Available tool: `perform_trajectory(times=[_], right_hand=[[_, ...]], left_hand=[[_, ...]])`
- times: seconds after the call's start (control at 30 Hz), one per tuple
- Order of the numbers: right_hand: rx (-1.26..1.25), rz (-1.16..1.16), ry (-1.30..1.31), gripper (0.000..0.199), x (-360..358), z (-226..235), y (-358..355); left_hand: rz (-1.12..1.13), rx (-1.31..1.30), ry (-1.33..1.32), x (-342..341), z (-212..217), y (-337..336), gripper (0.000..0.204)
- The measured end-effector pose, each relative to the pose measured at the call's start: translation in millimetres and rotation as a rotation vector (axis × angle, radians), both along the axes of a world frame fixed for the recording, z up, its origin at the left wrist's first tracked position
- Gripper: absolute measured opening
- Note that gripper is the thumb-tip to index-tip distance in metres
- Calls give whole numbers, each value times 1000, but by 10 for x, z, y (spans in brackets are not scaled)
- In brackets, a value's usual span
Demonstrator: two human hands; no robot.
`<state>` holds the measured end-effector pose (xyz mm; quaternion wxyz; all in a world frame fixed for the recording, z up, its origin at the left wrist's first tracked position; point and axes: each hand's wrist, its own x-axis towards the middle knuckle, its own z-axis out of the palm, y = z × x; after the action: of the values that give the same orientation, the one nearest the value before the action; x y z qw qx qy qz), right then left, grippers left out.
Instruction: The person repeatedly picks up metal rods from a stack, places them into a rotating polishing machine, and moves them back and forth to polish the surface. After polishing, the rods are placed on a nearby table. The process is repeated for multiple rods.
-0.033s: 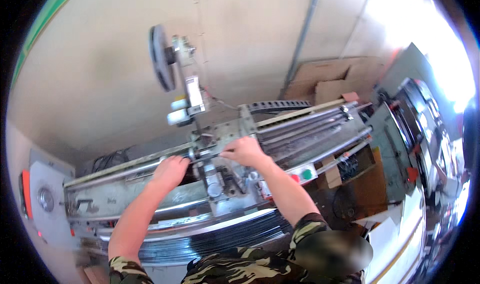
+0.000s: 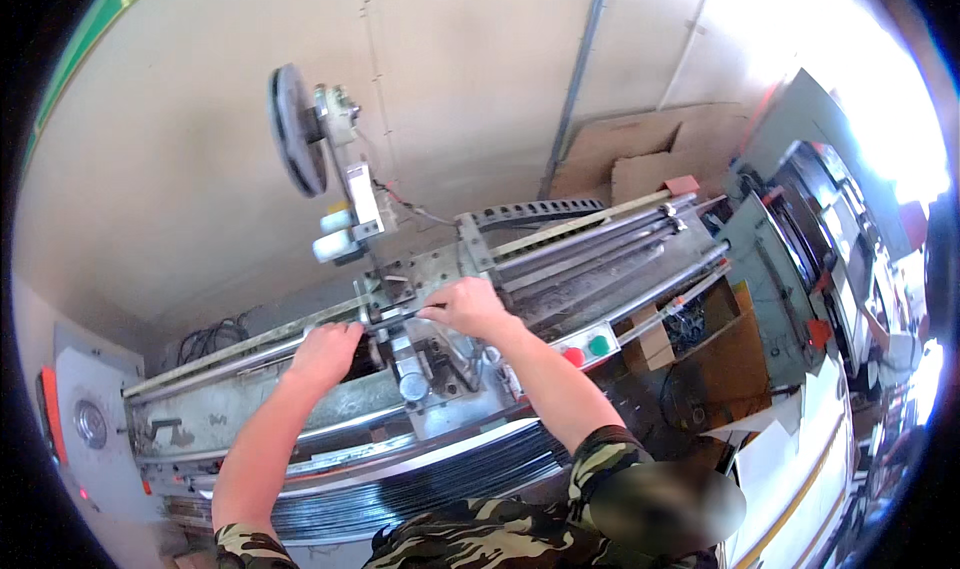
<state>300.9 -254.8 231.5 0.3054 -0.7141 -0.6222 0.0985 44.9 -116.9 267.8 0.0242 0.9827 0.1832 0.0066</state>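
Observation:
A long rail machine stretches before me, and its metal carriage (image 2: 430, 369) sits near the middle, with a round silver knob (image 2: 413, 386) on its front. A thin dark strip (image 2: 393, 319) crosses the carriage between my hands. My right hand (image 2: 468, 307) pinches the strip just right of the carriage's clamping part. On the other side, my left hand (image 2: 332, 351) is closed with its fingertips at the strip's left end, palm down. The fingers partly hide the strip's ends. Above the carriage stands a post bearing a dark grey wheel (image 2: 297, 129) and white rollers (image 2: 335, 246).
Black strips (image 2: 420, 484) lie bundled along the machine's front, close to my body. A control box with red and green buttons (image 2: 598, 346) is by my right forearm. Cardboard (image 2: 660, 154) leans on the back wall. Another machine (image 2: 830, 209) stands at the right.
The whole view has shifted slightly, so the machine and hands appear a little further left. Both hands keep nearly the same place on the strip and carriage.

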Motion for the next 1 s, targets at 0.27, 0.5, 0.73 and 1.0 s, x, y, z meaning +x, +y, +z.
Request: perform_trajectory(times=[0.27,0.5,0.73,1.0], right_hand=[[343,-529,-301,83,-115,371,-1189],[-47,-720,-292,70,136,-335,-2294],[171,-284,-200,45,-21,456,-915],[-502,7,-109,42,-367,46,185]], left_hand=[[427,-768,-259,42,-175,247,23],[395,-861,-256,-6,-210,297,16],[256,-486,-273,72,-50,53,18],[205,-473,-88,-36,-97,371,23]])
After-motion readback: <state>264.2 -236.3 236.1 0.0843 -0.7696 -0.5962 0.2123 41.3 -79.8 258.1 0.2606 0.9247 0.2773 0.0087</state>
